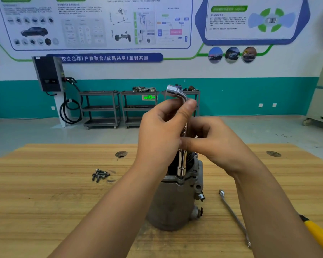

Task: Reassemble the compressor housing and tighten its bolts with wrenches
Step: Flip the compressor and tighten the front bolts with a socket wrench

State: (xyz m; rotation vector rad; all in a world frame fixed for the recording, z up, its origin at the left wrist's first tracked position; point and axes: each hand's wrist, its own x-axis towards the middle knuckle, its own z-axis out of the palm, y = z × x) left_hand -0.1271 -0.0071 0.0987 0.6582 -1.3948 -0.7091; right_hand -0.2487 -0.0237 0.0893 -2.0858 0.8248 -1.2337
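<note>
Grey metal compressor housing [175, 200] is standing upright on the wooden table [45, 192], its scuffed cylindrical body rising to a flanged top. Chrome L-shaped socket wrench [182, 164] is standing near vertical, its lower socket sitting on the housing's top rim and its bent end pointing up-left. Loose dark bolts [100, 175] are lying in a small pile left of the housing. Slim combination wrench [233, 216] is lying flat to its right.
</note>
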